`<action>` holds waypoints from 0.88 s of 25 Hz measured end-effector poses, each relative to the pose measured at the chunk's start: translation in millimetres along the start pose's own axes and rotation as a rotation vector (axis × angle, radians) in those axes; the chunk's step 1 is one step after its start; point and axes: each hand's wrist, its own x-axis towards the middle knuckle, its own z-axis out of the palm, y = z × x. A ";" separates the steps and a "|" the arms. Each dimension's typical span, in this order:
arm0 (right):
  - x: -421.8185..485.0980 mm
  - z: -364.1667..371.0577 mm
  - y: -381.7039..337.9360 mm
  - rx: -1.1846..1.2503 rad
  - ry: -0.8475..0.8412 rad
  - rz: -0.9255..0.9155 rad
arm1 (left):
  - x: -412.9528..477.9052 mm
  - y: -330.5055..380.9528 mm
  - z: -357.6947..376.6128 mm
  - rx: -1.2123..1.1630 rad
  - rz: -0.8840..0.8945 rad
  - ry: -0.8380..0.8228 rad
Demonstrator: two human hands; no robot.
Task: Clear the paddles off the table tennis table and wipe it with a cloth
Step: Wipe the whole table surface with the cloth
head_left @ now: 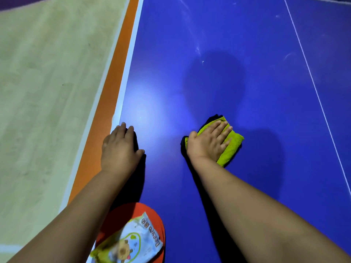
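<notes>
A blue table tennis table point(247, 73) fills the right of the view, with a white edge line along its left side. My right hand point(207, 142) lies flat, fingers spread, pressing a folded yellow-green cloth point(232, 147) with dark edges onto the table. My left hand point(118, 149) rests palm down at the table's left edge and holds nothing. A red paddle point(146, 211) lies on the table near the bottom edge of the view, below my left forearm.
A light printed packet point(133, 242) lies on top of the red paddle. Pale wooden floor point(47, 73) with an orange stripe point(112, 73) runs beside the table's left edge. A thin white centre line point(311, 76) crosses the table at the right.
</notes>
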 end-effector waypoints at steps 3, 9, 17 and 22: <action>51.5 -3.6 -25.8 0.003 0.026 -0.020 | 24.0 1.8 0.0 0.069 -0.031 -0.048; 119.5 -6.4 -69.2 -0.049 0.046 -0.164 | 45.3 -1.3 3.1 0.054 -0.124 -0.174; 121.8 -7.0 -77.7 -0.281 -0.070 -0.864 | 46.9 -1.9 5.5 0.029 -0.123 -0.160; 61.7 1.0 -55.5 -0.343 -0.162 -1.163 | 42.4 -13.1 4.6 -0.029 -0.083 -0.090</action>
